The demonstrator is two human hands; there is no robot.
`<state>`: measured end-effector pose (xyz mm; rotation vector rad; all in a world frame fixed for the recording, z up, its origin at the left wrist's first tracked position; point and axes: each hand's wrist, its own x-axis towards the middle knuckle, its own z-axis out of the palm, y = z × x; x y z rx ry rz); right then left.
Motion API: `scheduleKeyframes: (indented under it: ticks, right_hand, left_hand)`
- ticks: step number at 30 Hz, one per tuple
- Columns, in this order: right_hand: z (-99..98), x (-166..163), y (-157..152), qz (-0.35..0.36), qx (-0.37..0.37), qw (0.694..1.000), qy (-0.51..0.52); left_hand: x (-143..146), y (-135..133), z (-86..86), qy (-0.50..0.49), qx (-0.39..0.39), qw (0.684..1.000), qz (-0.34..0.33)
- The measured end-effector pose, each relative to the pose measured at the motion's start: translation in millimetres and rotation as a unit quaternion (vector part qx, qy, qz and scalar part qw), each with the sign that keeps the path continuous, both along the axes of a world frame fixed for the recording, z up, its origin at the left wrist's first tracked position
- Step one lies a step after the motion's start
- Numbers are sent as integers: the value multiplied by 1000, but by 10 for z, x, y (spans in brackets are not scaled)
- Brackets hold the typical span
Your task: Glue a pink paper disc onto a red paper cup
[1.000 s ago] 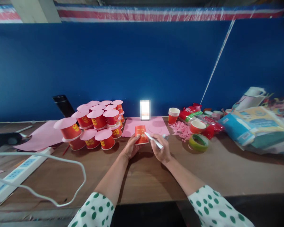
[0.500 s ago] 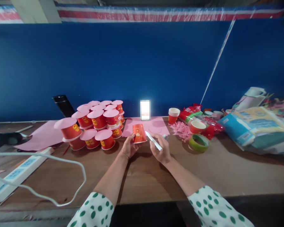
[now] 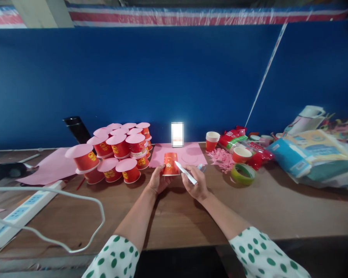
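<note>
A red paper cup (image 3: 170, 163) with a gold print is gripped at its left side by my left hand (image 3: 157, 179), its wide rim facing down toward me. My right hand (image 3: 197, 182) is closed around a white marker pen (image 3: 186, 173), whose tip is at or very near the cup's right side; whether it touches I cannot tell. Pink paper (image 3: 159, 150) lies flat on the table behind both hands. To the left stand several red cups (image 3: 119, 148) in two tiers, topped with pink paper discs (image 3: 127, 165).
On the left are a white power strip (image 3: 31, 206), a looped white cable (image 3: 101, 210) and a black cylinder (image 3: 79, 129). Rightward lie stacked cups (image 3: 212, 141), pink paper shreds (image 3: 222, 159), green tape (image 3: 243, 174), a red package (image 3: 233, 138) and a blue-yellow plastic bag (image 3: 316, 154).
The cup has turned slightly more upright in my left hand. My right hand has brought the marker's tip a little left, closer to the cup.
</note>
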<state>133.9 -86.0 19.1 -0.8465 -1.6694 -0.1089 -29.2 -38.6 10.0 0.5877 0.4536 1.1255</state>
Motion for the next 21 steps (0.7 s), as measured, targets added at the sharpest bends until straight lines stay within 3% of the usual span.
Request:
scheduleKeyframes:
  ticks: [21]
  right_hand:
    - [-9,5,10,2,-6,1000,2]
  left_hand:
    - [5,6,-37,11,-3,1000,3]
